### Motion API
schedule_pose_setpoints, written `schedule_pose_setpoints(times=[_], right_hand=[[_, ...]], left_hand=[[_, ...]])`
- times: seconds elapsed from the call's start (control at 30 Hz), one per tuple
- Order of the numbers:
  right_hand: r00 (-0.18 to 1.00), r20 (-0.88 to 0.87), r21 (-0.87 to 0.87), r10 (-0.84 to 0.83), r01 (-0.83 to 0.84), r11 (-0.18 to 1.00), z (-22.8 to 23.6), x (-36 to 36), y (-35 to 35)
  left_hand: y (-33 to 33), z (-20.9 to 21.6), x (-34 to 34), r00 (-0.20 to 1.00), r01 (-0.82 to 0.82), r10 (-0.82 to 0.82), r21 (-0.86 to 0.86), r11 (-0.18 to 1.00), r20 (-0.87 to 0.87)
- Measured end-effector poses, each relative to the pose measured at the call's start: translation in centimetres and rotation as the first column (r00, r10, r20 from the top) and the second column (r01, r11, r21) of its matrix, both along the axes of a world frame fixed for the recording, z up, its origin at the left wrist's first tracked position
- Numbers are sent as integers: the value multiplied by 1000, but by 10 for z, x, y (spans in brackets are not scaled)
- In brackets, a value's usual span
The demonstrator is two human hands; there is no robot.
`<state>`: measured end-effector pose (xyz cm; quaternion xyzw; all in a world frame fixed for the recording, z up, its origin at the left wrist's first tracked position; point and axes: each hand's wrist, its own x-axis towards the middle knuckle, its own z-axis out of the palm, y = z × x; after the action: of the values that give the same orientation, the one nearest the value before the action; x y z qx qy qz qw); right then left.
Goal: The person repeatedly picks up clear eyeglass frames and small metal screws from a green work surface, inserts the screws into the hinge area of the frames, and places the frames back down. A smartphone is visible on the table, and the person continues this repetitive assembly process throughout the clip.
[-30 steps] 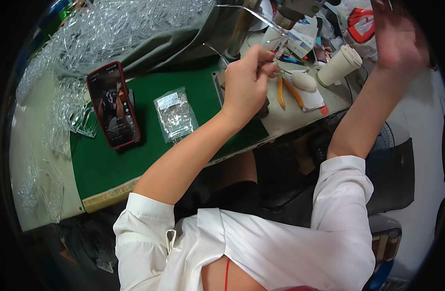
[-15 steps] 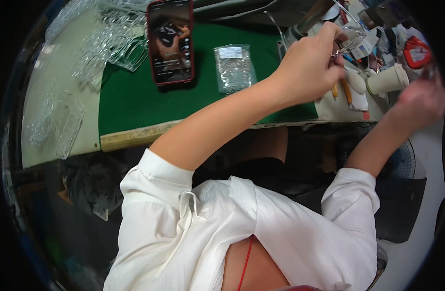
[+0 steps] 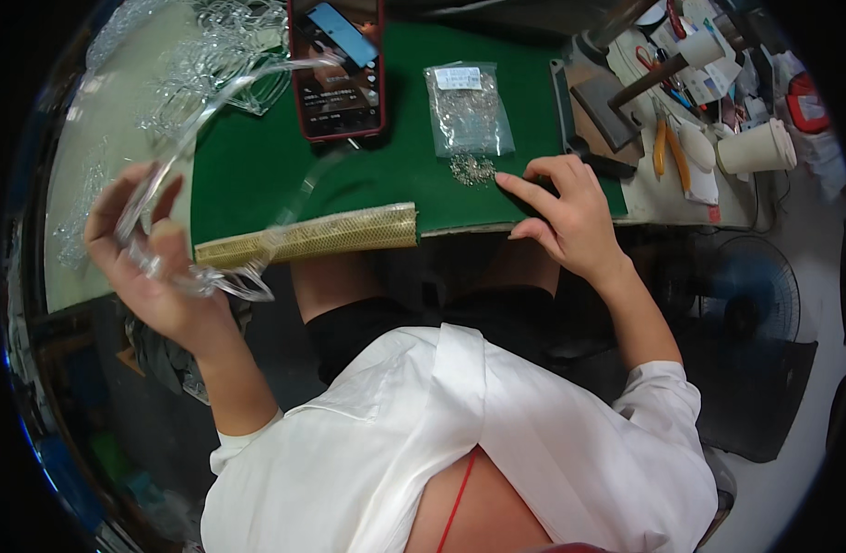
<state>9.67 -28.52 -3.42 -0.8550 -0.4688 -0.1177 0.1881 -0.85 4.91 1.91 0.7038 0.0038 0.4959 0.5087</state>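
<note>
My left hand is at the left, over the table's front edge, closed around a clear plastic eyeglass frame. The frame is smeared by motion; one long clear temple reaches up toward the phone. At the centre right, my right hand has its index finger stretched to a small pile of tiny metal parts on the green mat. Its thumb stands apart from the finger. Just beyond the pile lies a clear plastic bag with a white label, holding more small metal pieces.
A phone in a red case shows a video at the back. Tangled clear eyeglass frames lie at the left. A gold-coloured strip runs along the front edge. Right of the mat are a dark metal stand, orange-handled pliers and a white cup.
My left hand swung from the upper right to the far left with the eyeglass frame. My right hand came from the far right to the metal parts, which are now in view.
</note>
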Motion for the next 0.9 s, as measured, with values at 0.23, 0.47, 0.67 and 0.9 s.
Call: schedule_pose_setpoints(times=[0.23, 0.47, 0.67, 0.9], right_hand=[[866, -497, 308, -52, 232, 923, 2, 10, 7], [891, -449, 183, -73, 171, 968, 4, 21, 16], [909, -392, 207, -138, 233, 950, -3, 15, 21], [928, -266, 222, -262, 323, 920, -8, 2, 33]], left_hand=[[-10, -1, -16, 769, 601, -628, -200, 774, -120], [-49, 9, -1, 691, 621, -672, -257, 740, -266], [-62, 0, 7, 801, 456, -512, -240, 857, -308], [-83, -2, 15, 913, 261, -306, -191, 946, -269]])
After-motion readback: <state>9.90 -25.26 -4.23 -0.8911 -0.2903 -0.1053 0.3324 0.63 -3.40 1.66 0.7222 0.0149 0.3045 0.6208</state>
